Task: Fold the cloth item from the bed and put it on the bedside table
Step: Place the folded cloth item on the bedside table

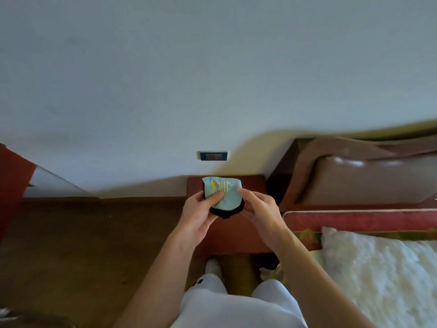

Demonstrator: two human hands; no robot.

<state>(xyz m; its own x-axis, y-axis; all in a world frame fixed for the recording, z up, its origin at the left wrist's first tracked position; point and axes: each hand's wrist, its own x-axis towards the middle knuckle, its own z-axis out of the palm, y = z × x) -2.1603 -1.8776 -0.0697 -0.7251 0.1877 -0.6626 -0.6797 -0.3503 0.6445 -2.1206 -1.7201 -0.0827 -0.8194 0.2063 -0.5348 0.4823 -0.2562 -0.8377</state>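
A small folded cloth item [227, 197], light blue with a pale line pattern, a yellow mark and a black edge, is held above the reddish-brown bedside table [250, 183]. My left hand [201, 214] grips its left side, thumb pressed on the blue face. My right hand [257, 209] holds its right side with the fingertips. The underside of the cloth is hidden by my fingers.
The bed with a white fluffy blanket [378, 268] and a red mattress edge [354, 221] lies to the right, under a brown padded headboard [366, 181]. A wall socket [213, 155] sits above the table. Wooden floor [82, 245] spreads to the left. My legs and a foot show below.
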